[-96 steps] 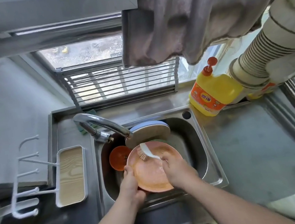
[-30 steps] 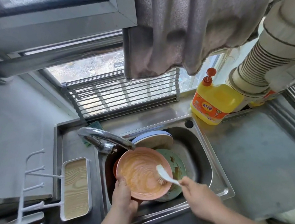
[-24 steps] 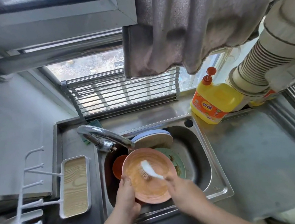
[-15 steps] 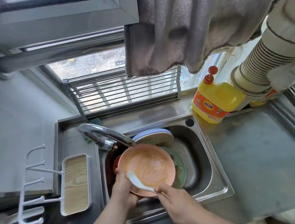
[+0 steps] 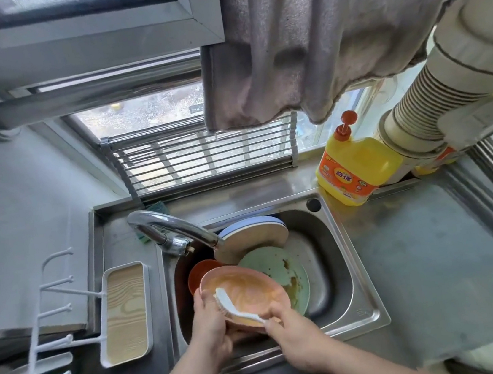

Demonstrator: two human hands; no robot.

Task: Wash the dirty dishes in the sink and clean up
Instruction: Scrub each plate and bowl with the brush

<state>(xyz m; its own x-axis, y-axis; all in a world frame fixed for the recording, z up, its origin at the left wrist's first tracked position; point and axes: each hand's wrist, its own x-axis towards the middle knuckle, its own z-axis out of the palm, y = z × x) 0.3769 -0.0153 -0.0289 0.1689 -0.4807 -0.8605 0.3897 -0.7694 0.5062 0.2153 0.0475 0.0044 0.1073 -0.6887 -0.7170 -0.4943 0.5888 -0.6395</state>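
the left hand [image 5: 207,322] holds the orange plate [image 5: 246,295] at its left edge, with the fingers curled round the rim, so this grip is closed on the plate. the plate is tilted over the steel sink [image 5: 360,291], with its soapy inner side turned up toward the camera. the right hand [image 5: 291,333] has its grip closed round the handle of a white dish brush [image 5: 231,303], and the head of the brush lies on the left part of the plate, just beside the left thumb.

under the orange plate, in the sink, lies a green plate [image 5: 280,266] with brown food marks on it. a small red bowl [image 5: 200,273] stands at the left side of the sink, partly hidden behind the orange plate. at the back of the sink a blue and white plate [image 5: 251,236] leans, and the spout of the tap [image 5: 176,229] ends just in front of it.

on the worktop [image 5: 433,251] at the right of the sink, near the window, stands a yellow soap bottle [image 5: 358,170] with a red pump. a white tray [image 5: 124,313] with hooks hangs at the left.
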